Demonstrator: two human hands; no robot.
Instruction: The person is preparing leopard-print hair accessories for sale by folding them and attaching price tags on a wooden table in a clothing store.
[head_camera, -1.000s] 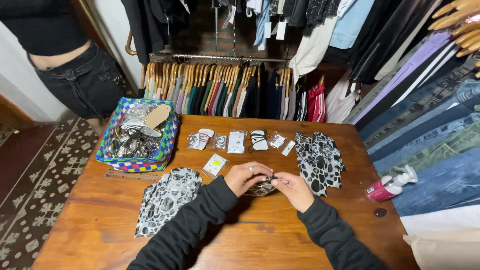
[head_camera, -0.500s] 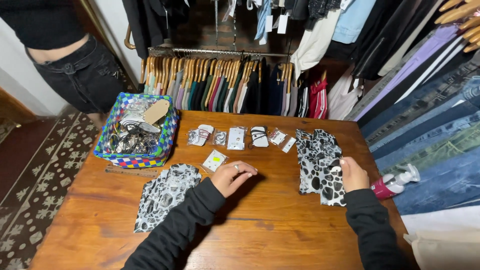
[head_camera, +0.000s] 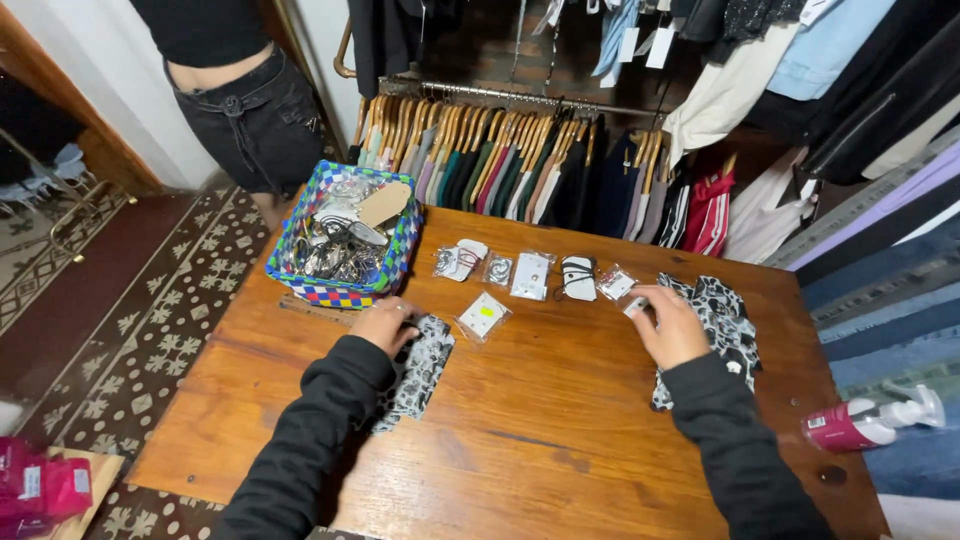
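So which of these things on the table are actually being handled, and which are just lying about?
Being handled:
left hand on the black-and-white patterned cloth
right hand at a small clear packet, over a second patterned cloth

Lying about:
checked woven basket
pink spray bottle
hanging clothes rail

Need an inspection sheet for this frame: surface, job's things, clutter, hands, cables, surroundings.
Surface: wooden table, bare at the front.
Job's things: row of small packets; right hand touches the end packet; left hand rests on the left patterned cloth.
Clutter: woven basket of accessories, second patterned cloth, spray bottle.
Hands: both open, gripping nothing.
Cables: nothing seen.
Surroundings: clothes rack behind, a person standing at far left.
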